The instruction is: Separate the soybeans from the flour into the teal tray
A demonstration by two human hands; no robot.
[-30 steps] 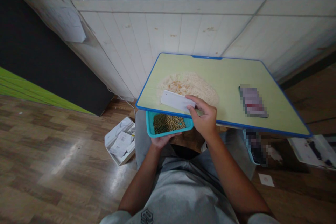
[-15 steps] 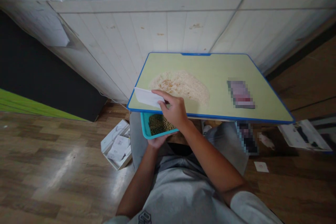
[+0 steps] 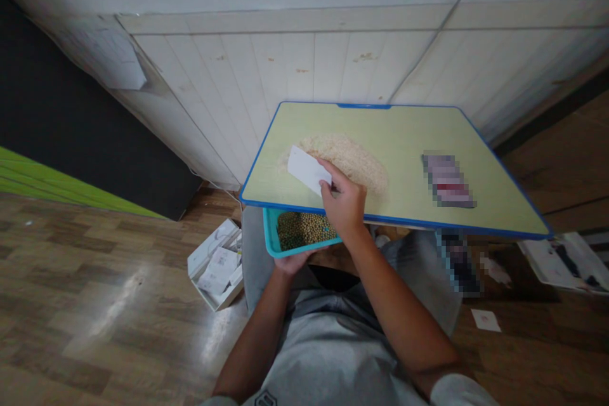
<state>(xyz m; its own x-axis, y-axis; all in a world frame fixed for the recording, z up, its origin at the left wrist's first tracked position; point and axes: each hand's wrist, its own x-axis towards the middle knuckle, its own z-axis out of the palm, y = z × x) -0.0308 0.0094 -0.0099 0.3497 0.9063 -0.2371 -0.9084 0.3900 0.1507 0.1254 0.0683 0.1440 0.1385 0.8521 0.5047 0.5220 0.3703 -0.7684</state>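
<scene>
My right hand [image 3: 346, 200] pinches a white card [image 3: 308, 168] and holds it over the near left of a yellow board with a blue rim [image 3: 404, 133]. Behind the card spreads a pale heap of what looks like rice grains [image 3: 364, 163], partly hidden by card and hand. Below the board's near edge, my left hand [image 3: 292, 262] grips a turquoise tray [image 3: 270, 235] from underneath. Dark green beans [image 3: 288, 231] lie in the tray's left part and tan beans [image 3: 311, 228] beside them; my right hand covers its right end.
A blurred-out flat object [image 3: 448, 181] lies on the board's right side. On the wooden floor stand an open white box [image 3: 216, 266] at left and a white tray-like box [image 3: 564, 260] at right. A panelled wall [image 3: 328, 66] rises behind the board.
My right hand and the card have moved right, and the card has turned its face upward over the heap. The whole view has shifted slightly. My left hand still holds the tray.
</scene>
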